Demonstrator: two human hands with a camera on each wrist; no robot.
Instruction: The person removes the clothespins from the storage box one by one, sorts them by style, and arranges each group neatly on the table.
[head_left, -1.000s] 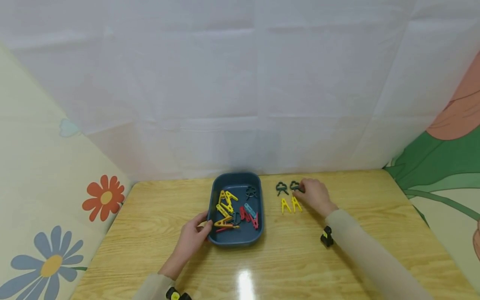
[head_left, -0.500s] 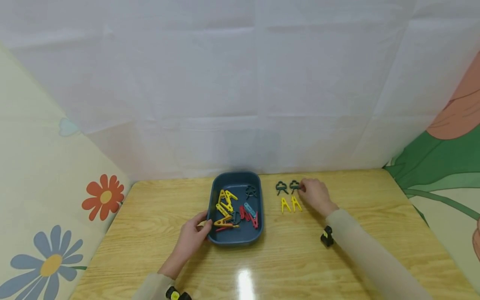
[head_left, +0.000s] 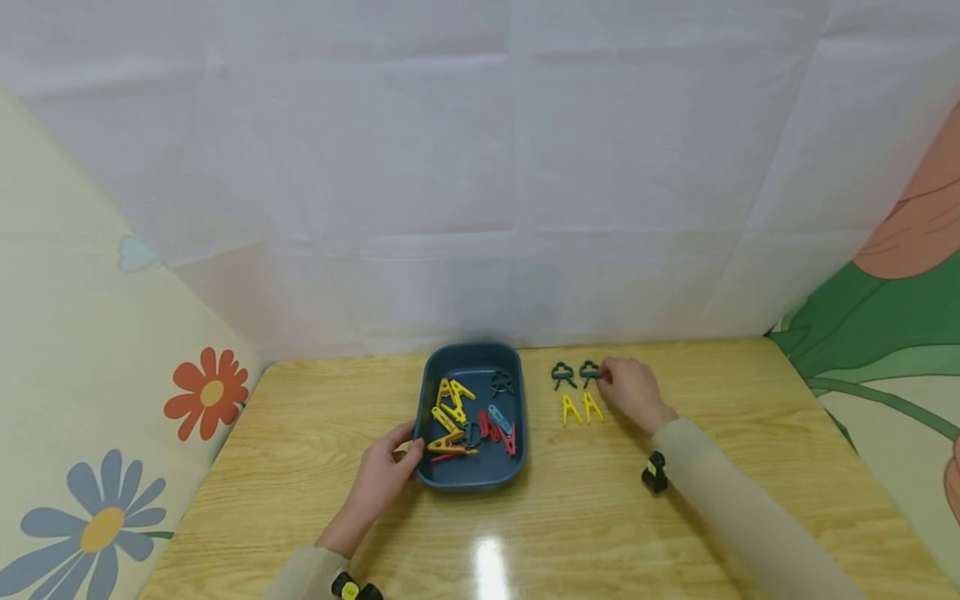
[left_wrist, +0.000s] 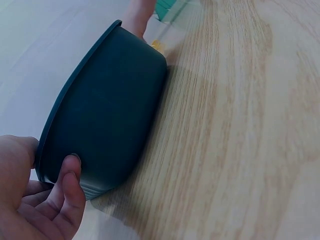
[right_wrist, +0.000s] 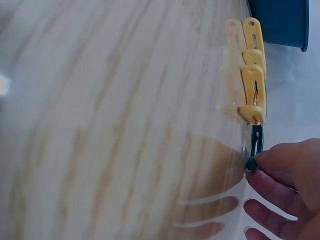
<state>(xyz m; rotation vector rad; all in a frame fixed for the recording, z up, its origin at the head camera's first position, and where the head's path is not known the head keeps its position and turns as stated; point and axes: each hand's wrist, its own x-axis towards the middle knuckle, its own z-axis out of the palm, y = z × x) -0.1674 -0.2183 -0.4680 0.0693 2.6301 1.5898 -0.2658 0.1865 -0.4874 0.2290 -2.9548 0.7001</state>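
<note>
The left hand (head_left: 385, 472) grips the near left rim of a blue tub (head_left: 472, 482); in the left wrist view its thumb and fingers (left_wrist: 71, 195) clasp the tub's wall (left_wrist: 107, 100). Inside the tub lie yellow, red, blue and dark green clips. To the tub's right, a dark green clip (head_left: 563, 375) lies beside a second one (head_left: 589, 372), which the right hand (head_left: 633, 392) pinches at its right side. In the right wrist view, thumb and forefinger of that hand (right_wrist: 290, 185) hold the dark clip's end (right_wrist: 252, 163) at the table surface.
Two yellow clips (head_left: 572, 410) (head_left: 592, 407) lie in front of the dark green pair on the wooden table (head_left: 600, 517). Behind the table hangs a white sheet (head_left: 375, 208). Painted flowers cover the side walls.
The right fingers have shifted slightly to the right along the second dark green clip, baring more of it. The left hand and the tub have stayed in place.
</note>
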